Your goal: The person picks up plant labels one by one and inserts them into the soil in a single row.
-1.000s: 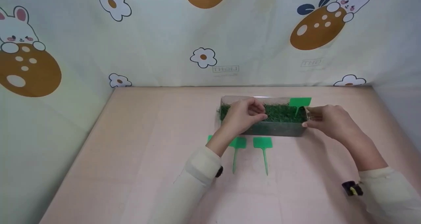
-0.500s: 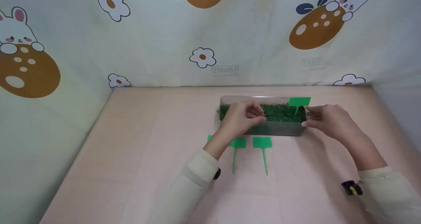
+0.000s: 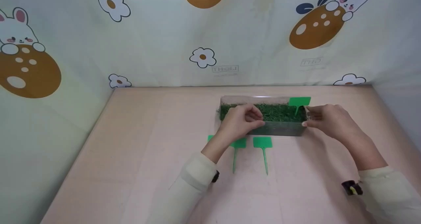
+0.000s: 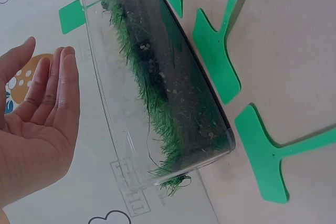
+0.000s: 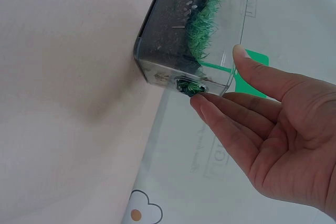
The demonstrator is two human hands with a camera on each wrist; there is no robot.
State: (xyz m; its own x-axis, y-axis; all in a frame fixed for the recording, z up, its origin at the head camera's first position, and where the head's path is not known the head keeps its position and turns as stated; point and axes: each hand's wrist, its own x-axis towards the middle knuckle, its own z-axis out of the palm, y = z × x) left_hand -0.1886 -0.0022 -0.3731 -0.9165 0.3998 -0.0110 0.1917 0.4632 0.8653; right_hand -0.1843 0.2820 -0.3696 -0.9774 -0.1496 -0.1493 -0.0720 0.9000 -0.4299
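A clear plastic planter box (image 3: 283,129) filled with soil and green grass (image 3: 278,112) stands towards the back of the table. One green plant label (image 3: 300,101) sticks up from the grass at the right end. My right hand (image 3: 332,121) holds that end, thumb at the rim and fingertips against the end wall. Over the box's front left part is my left hand (image 3: 240,120), its fingers loosely bent and nothing in them; the left wrist view shows its palm (image 4: 39,135) beside the box wall. Three more labels, including the rightmost label (image 3: 262,142), lie before the box.
The pale pink table (image 3: 131,151) meets a printed cloth backdrop (image 3: 158,46) just behind the box. Another cloth wall (image 3: 398,86) rises on the right. My left forearm partly covers the leftmost label (image 3: 210,138).
My left hand has shifted slightly down and to the left, towards the front of the box. The right hand and the box have stayed in place.
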